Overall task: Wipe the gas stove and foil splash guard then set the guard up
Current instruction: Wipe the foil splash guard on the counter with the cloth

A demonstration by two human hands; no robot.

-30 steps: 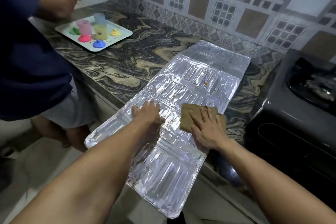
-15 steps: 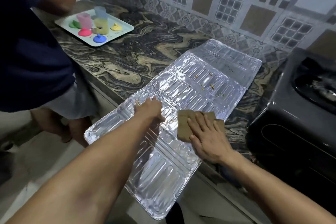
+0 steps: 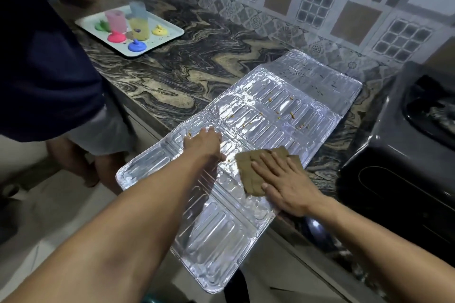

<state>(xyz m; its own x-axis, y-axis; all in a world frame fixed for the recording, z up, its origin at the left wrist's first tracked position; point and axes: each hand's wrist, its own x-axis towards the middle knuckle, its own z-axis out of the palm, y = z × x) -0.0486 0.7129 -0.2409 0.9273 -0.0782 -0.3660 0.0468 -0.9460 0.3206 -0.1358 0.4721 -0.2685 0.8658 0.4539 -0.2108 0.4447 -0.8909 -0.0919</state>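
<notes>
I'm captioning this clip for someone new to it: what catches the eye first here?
The shiny foil splash guard lying flat across the marbled counter, its near end overhanging the edge. The right hand presses a brown cloth on it while the left hand steadies it. Far left sits a tray of bright coloured cups.

A desk [image 3: 172, 86] of dark marble with swirling tan veins runs along a wall [image 3: 320, 2] of patterned tiles in grey, brown and white squares. Pale floor [image 3: 49, 209] lies below its edge. Soft, even light reflects off the polished stone.
</notes>
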